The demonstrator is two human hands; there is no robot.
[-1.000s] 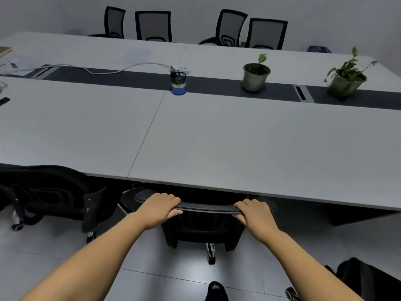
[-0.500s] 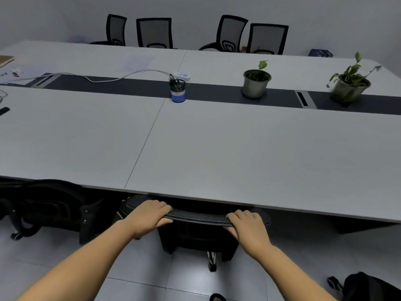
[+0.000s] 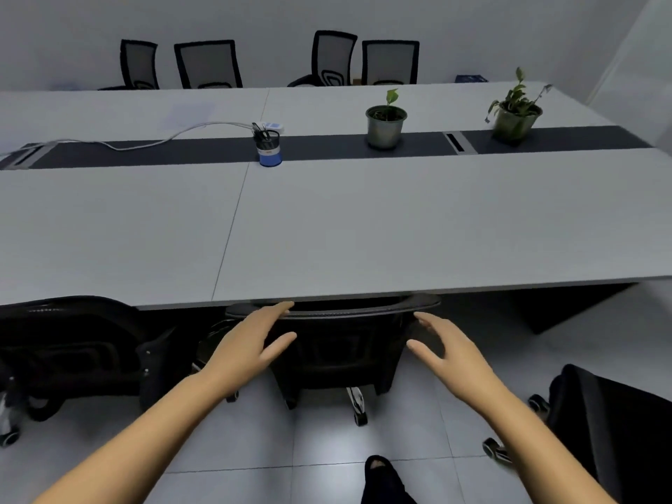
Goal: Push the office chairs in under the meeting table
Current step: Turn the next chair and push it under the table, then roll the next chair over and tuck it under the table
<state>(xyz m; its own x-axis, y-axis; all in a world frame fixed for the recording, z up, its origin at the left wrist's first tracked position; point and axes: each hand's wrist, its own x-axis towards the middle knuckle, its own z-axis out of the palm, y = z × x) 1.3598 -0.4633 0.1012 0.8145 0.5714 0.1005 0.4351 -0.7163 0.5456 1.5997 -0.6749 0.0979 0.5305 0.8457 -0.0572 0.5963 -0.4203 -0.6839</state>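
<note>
Hands hover with every grip released: the left hand (image 3: 251,340) spreads straight fingers whose tips lie at the top rail of the black mesh-backed office chair (image 3: 334,343), while the right hand (image 3: 451,352) hangs just beside its right edge, apart from it. That chair's backrest sits against the near edge of the pale grey meeting tabletop (image 3: 400,231), seat tucked under. To finish well, check it stands square, then turn to the black chair (image 3: 614,423) at lower right, standing clear of the table.

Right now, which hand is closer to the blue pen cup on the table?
Left. The left hand is almost straight in front of the blue pen cup; the right hand is off to its right side, farther away.
</note>
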